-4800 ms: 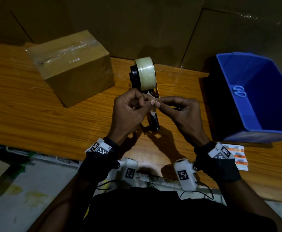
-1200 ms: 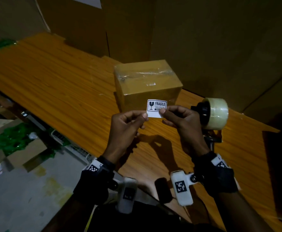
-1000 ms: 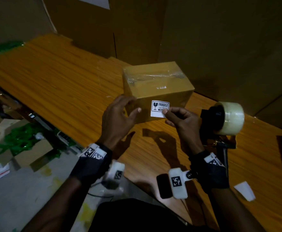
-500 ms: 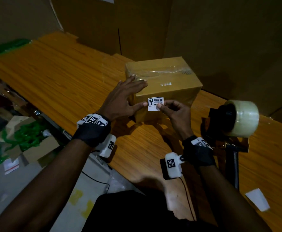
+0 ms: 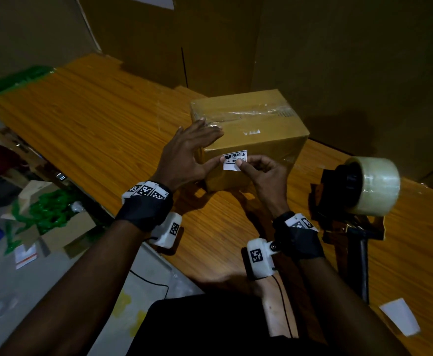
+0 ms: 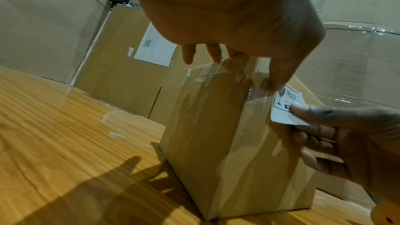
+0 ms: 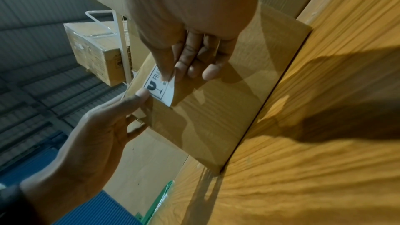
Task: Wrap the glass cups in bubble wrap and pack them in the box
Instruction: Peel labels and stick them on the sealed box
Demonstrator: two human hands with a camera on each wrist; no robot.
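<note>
A sealed cardboard box (image 5: 251, 134) with clear tape across its top stands on the wooden table (image 5: 107, 140). A white FRAGILE sticker (image 5: 234, 159) lies against the top of its near face. My right hand (image 5: 243, 162) pinches the sticker's lower right corner between thumb and forefinger. In the right wrist view the sticker (image 7: 160, 90) curls off the box along its lower edge. My left hand (image 5: 210, 146) rests with straight fingers on the box's top left corner, its thumb touching the sticker's left edge (image 6: 281, 98). No cups or bubble wrap are in view.
A tape dispenser (image 5: 372, 186) with a clear roll stands right of my right wrist. A white backing slip (image 5: 400, 319) lies near the table's front right edge. Large cartons (image 5: 313, 47) wall the back. Green scraps and cardboard (image 5: 48, 211) litter the floor on the left.
My left hand let go of the sticker and settled on the box's top corner. My right hand carried the sticker to the box's near face, and the left thumb now touches its edge.
</note>
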